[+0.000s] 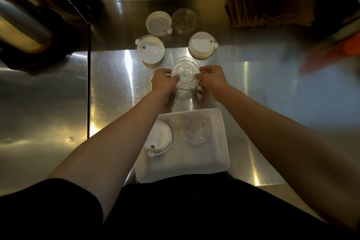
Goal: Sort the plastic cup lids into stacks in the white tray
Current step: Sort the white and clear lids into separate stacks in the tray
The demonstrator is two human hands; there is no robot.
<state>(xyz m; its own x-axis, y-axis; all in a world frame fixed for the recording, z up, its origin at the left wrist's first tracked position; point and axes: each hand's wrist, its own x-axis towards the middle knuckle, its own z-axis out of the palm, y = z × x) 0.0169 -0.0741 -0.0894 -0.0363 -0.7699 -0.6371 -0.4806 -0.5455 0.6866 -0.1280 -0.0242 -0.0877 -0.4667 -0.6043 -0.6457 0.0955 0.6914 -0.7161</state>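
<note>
A stack of clear plastic lids (186, 73) sits between both hands above the steel counter. My left hand (162, 82) pinches its left rim and my right hand (211, 80) pinches its right rim. The white tray (194, 165) lies nearest me and holds a white lid stack (159, 138) on its left and a clear lid stack (195, 132) on its right. Beyond my hands lie three white lid stacks: one at the back (158, 23), one at the left (150, 50), one at the right (201, 45). A further clear lid stack (183, 20) stands at the back.
A dark appliance with a metal jug (25, 25) fills the left counter. A seam (88, 84) runs down the steel surface left of my hands. Brown paper items (259, 11) stand at the back right, and a blurred orange object (335, 48) is at the right.
</note>
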